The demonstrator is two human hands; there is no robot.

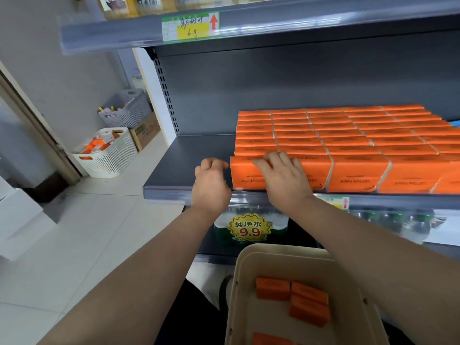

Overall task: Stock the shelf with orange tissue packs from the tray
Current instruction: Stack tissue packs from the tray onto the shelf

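Grey metal shelf carried rows of orange tissue packs, the right hand laying relaxed fingers on the front-left pack, likely squaring it, while the left hand hovered alongside, loosely curled and empty, spare packs lying in the tray below.

1 view only, from a wide-angle camera on the person's head. It faces forward and down at the shelf, near enough that the left arm and right arm reach in from the bottom edge to mid-frame. The upper shelf crosses the top, bowed by the lens. The tray lies right under the camera, cut by the bottom edge. On the left, the floor and a basket show farther off.
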